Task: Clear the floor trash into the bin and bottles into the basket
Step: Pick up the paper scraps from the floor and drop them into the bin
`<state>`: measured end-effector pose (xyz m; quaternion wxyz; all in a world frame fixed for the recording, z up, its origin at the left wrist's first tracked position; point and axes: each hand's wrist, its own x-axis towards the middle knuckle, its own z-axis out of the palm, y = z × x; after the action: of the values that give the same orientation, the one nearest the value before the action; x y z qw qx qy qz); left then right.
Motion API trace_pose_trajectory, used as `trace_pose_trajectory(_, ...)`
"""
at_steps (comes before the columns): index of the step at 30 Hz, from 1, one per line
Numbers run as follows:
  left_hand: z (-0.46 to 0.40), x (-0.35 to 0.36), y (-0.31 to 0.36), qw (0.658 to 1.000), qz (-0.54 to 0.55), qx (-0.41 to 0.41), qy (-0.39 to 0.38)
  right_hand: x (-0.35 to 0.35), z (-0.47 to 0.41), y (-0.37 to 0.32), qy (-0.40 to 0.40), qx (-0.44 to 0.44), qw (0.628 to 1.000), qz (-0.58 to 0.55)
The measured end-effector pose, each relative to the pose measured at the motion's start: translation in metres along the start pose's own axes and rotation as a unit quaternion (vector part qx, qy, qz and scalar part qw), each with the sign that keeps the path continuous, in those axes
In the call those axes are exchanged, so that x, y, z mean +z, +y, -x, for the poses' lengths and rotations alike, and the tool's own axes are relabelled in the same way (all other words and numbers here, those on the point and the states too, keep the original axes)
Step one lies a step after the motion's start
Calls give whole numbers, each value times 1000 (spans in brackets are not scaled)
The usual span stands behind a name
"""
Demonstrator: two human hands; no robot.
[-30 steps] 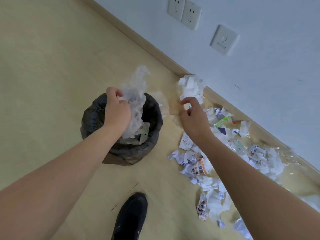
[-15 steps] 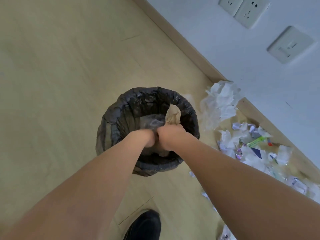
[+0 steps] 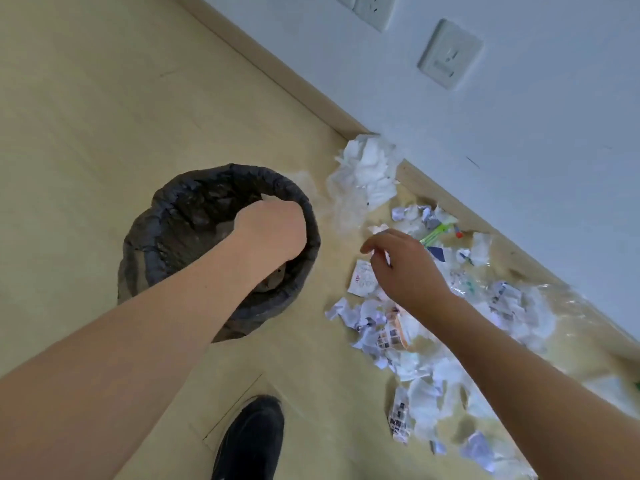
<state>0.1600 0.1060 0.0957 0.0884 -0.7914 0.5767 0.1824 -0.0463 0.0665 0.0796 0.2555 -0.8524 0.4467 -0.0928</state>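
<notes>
Head view, left to right: the bin point(image 3: 221, 244), lined with a black bag, has the left hand point(image 3: 272, 233) pushed into its mouth, fingers hidden below the rim, so I cannot tell whether they grip anything. Right of it, the right hand point(image 3: 405, 268) hovers with loosely spread, empty fingers above the scraps point(image 3: 381, 327) along the wall point(image 3: 519, 98). Best gather several scraps per grab. No bottles or basket show.
</notes>
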Motion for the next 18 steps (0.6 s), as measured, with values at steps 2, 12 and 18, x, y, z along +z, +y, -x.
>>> trace_pose_trajectory(2, 0, -5, 47, 997, 37, 60, 17, -9, 26, 38, 3, 120, 993, -10)
trace_pose_trajectory(12, -38, 110, 174, 969, 42, 182, -161, 40, 79, 150, -145, 338, 930, -9)
trace_pose_trajectory(18, -60, 180, 175, 974, -42, 140, -172, 87, 75, 174, -213, 257, 928, 165)
